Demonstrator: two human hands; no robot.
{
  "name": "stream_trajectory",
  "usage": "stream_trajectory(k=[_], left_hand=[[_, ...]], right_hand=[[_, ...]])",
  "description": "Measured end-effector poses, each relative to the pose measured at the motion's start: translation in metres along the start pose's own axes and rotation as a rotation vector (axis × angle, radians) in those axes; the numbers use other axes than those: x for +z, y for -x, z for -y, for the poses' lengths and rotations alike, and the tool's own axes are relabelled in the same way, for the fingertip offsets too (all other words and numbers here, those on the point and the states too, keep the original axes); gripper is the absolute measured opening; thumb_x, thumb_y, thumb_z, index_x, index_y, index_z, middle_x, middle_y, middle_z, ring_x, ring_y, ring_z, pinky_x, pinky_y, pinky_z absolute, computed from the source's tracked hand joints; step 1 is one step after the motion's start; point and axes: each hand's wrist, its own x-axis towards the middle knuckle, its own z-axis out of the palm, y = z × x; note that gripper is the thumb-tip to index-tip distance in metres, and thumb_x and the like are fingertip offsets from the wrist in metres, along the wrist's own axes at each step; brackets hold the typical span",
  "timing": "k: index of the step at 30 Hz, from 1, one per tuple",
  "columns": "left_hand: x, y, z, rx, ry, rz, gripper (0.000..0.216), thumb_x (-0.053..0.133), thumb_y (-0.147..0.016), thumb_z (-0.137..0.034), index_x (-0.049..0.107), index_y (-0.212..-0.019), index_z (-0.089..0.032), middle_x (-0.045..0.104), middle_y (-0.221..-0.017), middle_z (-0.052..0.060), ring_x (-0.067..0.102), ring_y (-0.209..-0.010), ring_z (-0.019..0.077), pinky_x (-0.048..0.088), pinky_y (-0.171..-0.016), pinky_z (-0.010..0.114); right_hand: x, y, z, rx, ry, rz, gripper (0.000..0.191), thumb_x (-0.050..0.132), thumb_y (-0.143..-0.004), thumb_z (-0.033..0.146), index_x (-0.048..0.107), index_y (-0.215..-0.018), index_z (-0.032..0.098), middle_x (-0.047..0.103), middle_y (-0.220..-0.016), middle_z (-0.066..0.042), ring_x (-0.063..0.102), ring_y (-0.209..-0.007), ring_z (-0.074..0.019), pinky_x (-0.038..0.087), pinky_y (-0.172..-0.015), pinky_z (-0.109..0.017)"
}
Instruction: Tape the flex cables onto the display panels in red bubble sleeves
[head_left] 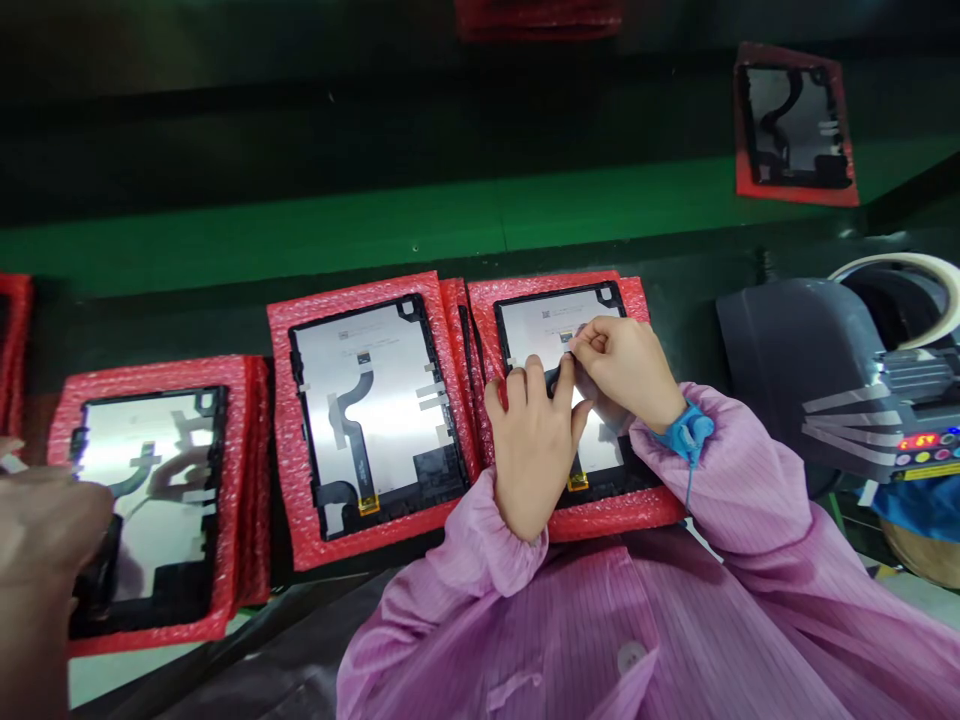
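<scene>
A tablet screen panel (517,325) with a silvery back and black frame lies on red bubble wrap (615,516) in front of me. My left hand (525,440) rests on it with fingers spread, the index fingertip pressing by the dark flex cable (553,380). Close beside that fingertip, my right hand (626,365) is closed in a pinch near the cable's upper connector (566,337). Whatever sits between its fingers is too small to make out. The hands cover much of the cable. A blue strap (686,432) circles my right wrist.
Left of my hands, a second screen panel (390,400) lies on a red-wrapped stack. Farther left, a co-worker's hand (49,530) is over another panel (169,480). A tape dispenser (817,370) stands at right, strips on its front. One more panel (799,125) lies at upper right.
</scene>
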Motion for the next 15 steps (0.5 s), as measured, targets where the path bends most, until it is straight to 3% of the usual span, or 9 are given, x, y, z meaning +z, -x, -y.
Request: stream_trajectory(k=[15], left_hand=[[-0.0067,-0.0054,0.0032,0.013,0.001,0.006,0.062,0.037,-0.1,-0.051,0.04,-0.15,-0.015,0.059,-0.119,0.015,0.052,-0.106,0.0306,0.037,-0.098,0.053]], right_hand=[[0.0019,0.0001,0.0002,-0.046,0.128,0.004,0.02,0.057,-0.085,0.03,0.065,-0.072,0.018,0.067,-0.072,-0.007,0.058,-0.066,-0.0189,0.04,-0.067,-0.031]])
